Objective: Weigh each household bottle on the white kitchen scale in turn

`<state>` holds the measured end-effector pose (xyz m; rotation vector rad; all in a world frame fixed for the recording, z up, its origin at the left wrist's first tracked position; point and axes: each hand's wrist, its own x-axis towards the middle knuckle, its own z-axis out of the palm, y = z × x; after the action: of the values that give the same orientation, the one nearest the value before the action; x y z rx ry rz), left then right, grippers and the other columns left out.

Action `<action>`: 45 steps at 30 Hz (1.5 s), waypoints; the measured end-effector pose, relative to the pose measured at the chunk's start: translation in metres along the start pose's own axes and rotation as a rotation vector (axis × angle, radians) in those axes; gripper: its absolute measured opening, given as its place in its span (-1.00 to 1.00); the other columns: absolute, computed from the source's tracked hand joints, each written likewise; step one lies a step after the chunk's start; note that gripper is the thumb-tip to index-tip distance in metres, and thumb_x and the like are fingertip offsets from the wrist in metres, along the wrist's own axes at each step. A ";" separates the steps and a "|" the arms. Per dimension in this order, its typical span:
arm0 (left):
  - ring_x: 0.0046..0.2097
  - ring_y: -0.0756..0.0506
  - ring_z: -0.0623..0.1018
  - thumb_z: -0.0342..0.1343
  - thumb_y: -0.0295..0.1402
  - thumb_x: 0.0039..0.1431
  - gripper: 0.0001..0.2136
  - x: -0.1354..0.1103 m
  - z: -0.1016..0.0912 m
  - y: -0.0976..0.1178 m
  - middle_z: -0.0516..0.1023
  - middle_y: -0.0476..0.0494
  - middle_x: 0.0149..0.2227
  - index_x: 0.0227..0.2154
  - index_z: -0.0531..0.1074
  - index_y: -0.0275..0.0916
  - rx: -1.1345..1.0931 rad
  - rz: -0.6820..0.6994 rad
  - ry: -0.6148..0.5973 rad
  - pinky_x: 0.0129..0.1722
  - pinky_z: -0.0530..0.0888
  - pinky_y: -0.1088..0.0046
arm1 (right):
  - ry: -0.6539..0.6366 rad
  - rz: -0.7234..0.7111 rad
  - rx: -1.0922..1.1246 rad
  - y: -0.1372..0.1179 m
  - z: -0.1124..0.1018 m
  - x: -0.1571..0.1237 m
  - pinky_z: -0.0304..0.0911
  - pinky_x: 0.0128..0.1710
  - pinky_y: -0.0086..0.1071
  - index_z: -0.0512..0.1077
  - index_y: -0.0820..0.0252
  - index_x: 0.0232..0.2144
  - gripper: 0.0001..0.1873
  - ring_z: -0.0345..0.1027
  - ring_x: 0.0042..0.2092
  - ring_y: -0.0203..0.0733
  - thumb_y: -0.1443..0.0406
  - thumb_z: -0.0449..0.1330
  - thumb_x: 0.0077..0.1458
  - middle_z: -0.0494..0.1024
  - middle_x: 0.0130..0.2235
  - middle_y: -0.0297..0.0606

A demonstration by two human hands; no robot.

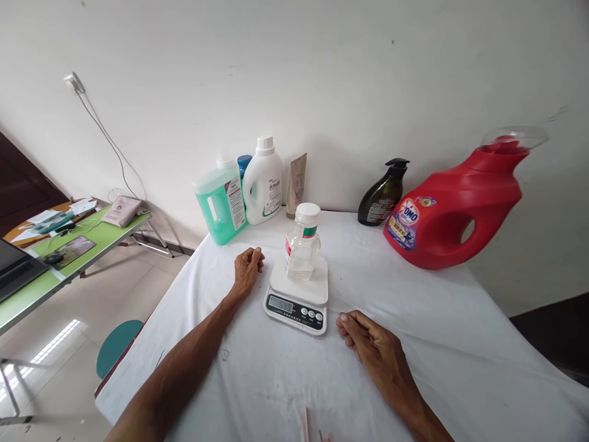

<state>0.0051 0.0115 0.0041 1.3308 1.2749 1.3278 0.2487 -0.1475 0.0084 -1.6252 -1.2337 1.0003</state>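
A clear plastic bottle (pixel 301 253) with a white screw cap stands upright on the pan of a white digital kitchen scale (pixel 298 293). The scale's small display is lit with digits too faint to read surely. My left hand (pixel 248 267) rests on the cloth just left of the scale, its fingers curled in a loose fist. To the right of the scale's front corner lies my right hand (pixel 373 341), fingers bent in and thumb against them. Neither hand touches the bottle or scale, and no object shows in either.
Along the wall stand a green liquid jug (pixel 221 205), a white detergent bottle (pixel 264 184), a beige tube (pixel 297 184), a dark pump bottle (pixel 381 193) and a large red detergent jug (pixel 442 209). A white cloth (pixel 257 380) covers the table. A green desk (pixel 92 233) stands left.
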 end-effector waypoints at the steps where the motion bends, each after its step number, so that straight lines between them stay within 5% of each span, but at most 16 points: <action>1: -0.55 0.04 0.35 0.09 0.03 0.24 -0.57 0.000 0.000 0.000 0.37 0.02 -0.59 -0.51 0.41 -0.25 -0.001 0.003 -0.001 -0.49 0.29 0.49 | 0.005 -0.002 -0.001 0.000 0.000 0.000 0.25 -0.43 -0.39 0.42 0.14 -0.47 -0.44 0.33 -0.38 -0.17 -0.21 0.12 0.17 0.51 -0.42 -0.22; 45: -0.52 0.01 0.39 0.08 0.09 0.22 -0.55 0.001 0.002 0.001 0.42 -0.02 -0.52 -0.46 0.42 -0.24 0.088 0.021 -0.013 -0.49 0.33 0.47 | -0.014 -0.068 -0.023 0.001 -0.001 0.002 0.29 -0.37 -0.43 0.37 0.12 -0.49 -0.44 0.33 -0.39 -0.21 -0.19 0.06 0.20 0.51 -0.42 -0.26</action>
<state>0.0069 0.0129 0.0047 1.4152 1.3268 1.2882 0.2505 -0.1454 0.0080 -1.5856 -1.3051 0.9598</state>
